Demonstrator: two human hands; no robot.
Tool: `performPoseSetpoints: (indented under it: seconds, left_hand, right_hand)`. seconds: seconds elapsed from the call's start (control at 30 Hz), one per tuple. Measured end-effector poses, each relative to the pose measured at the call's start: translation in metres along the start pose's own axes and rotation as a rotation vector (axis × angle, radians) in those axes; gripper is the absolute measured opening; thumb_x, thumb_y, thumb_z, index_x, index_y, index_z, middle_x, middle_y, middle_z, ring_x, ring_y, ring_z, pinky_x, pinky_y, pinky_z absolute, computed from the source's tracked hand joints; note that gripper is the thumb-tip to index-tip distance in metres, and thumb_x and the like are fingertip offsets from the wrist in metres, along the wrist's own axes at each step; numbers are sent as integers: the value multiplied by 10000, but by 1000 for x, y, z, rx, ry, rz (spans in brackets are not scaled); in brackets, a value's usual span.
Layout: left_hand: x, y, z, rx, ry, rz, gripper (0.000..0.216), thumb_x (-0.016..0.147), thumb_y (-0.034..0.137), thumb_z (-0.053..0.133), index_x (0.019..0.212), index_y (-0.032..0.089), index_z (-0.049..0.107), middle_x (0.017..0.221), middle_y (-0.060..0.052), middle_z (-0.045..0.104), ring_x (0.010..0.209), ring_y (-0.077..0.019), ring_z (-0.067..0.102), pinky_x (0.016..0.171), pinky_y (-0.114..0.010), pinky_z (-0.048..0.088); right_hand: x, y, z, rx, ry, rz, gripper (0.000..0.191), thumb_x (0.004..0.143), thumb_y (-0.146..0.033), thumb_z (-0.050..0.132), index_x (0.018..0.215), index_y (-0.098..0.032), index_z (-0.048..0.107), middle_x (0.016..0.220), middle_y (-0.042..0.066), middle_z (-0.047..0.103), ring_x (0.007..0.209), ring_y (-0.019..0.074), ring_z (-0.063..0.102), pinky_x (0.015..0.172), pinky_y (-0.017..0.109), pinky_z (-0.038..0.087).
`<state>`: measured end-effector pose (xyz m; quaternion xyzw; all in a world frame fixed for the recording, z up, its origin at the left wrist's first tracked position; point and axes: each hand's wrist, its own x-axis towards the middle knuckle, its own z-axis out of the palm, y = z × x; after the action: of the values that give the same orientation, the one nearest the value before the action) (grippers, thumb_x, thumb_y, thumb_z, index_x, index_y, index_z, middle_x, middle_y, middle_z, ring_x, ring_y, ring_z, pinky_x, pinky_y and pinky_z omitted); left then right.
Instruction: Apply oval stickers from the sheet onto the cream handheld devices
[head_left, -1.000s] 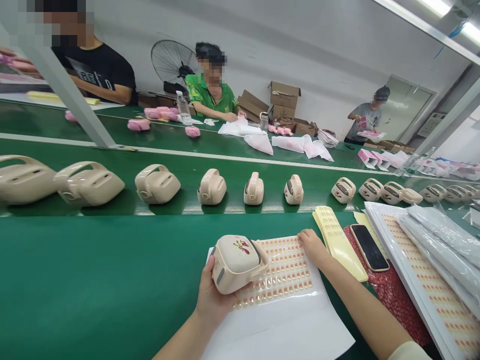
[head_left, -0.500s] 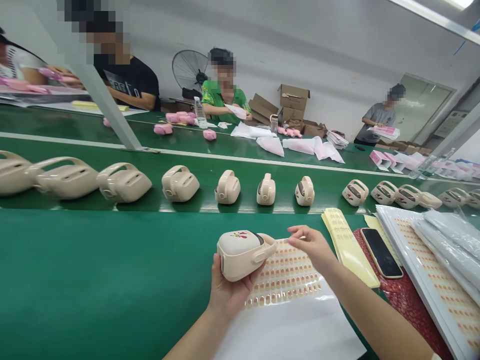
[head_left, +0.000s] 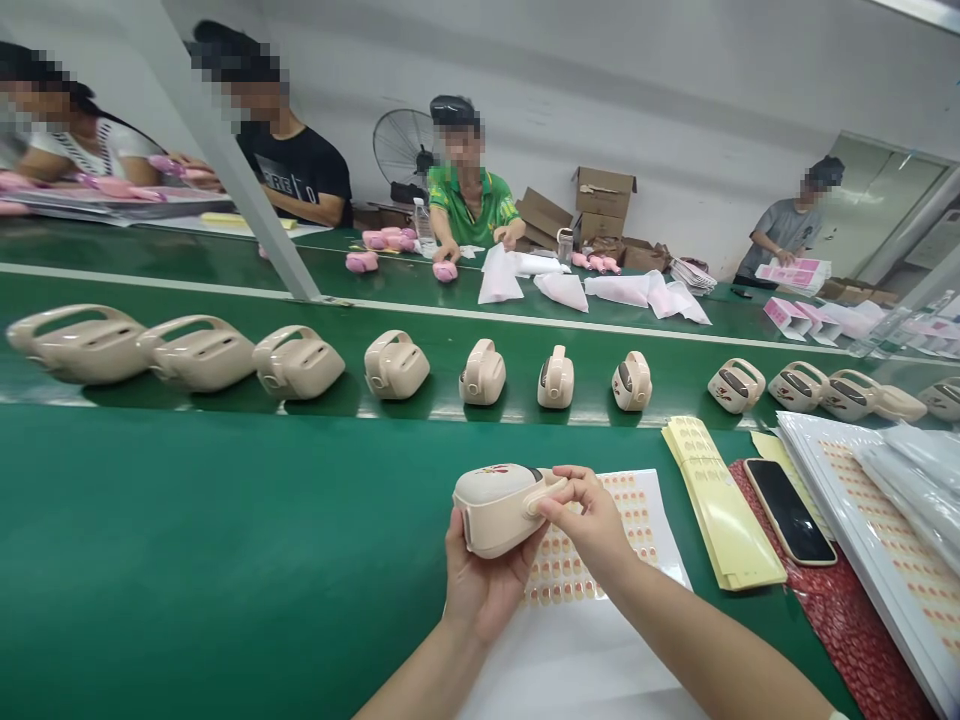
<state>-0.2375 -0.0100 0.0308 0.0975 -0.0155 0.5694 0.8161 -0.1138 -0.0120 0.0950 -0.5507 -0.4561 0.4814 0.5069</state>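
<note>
Beige plastic handled device [head_left: 491, 515]: positioned over the upper left part of the sticker sheet [head_left: 570, 650], with its handle end toward the right. Left hand [head_left: 484, 590]: gripping the device from below, thumb up its left end. Right hand [head_left: 589, 510]: fingers bent at the handle, thumb near the round pivot; whether they are closed on the handle or on a sticker cannot be told.

Markings: the device top carries a red printed motif, seen at a slant. Sticker sheet: rows of small oval orange-and-cream stickers; any lettering is too small to read. Yellow label strips [head_left: 724, 510], right of the sheet, bear oval prints, also illegible. Well beyond the sheet, a co-worker's black shirt [head_left: 307, 170] shows partly legible white letters, including "RE" and "O".

Edges and room: green worktop [head_left: 225, 540] extends left from the sheet. Similar beige units [head_left: 555, 378] stand in a spaced row beyond its far edge. On the right, past the label strips, a smartphone [head_left: 790, 512] lies on red bubble wrap [head_left: 847, 625].
</note>
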Motion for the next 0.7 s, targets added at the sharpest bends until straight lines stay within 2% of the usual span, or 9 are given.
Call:
performPoseSetpoints:
  seconds: [0.17,0.3,0.4,0.53,0.6,0.7]
  left_hand:
    - [0,0,5,52,-41,8,360,836,362,486,1111,169,614,1177,-128,619,1081,-248,566,939,-339,424]
    - [-1,-1,7,53,3,24,359,832,347,498,1119,161,607,1165,-147,624,1081,-268,564,925,-360,439]
    - [-3,-1,9,43,58,49,352,823,334,511,1131,187,595,1134,-143,645,1063,-279,576,898,-381,462]
    - [-4,1,12,14,108,33,390,840,318,475,1217,229,518,1128,-119,650,1031,-259,598,894,-385,465]
    - [-5,3,11,18,72,14,406,840,327,468,1230,221,504,1132,-128,646,1024,-266,602,890,-392,468]
    - [-7,6,5,-1,20,-39,417,847,343,444,1244,223,485,1167,-134,626,1082,-288,561,913,-424,445]
  right_hand:
    - [1,-6,-2,-46,-62,21,157,584,-194,687,507,-193,550,982,48,511,1071,232,472,969,407,291]
    - [-1,0,4,-73,12,-23,158,607,-185,675,525,-196,540,975,50,514,1068,230,463,968,414,300]
    - [-3,6,8,-144,59,-118,160,644,-188,653,549,-199,526,950,55,514,1032,225,473,952,425,319]
    - [-3,7,9,-309,56,-286,150,685,-217,630,604,-203,504,915,57,494,1019,221,473,917,417,357]
    - [0,6,6,-378,63,-222,209,628,-255,685,655,-201,485,956,61,480,1030,229,471,878,399,396]
    - [10,5,-8,-428,2,7,395,564,-335,726,847,-197,488,1018,61,482,937,210,525,752,347,469]
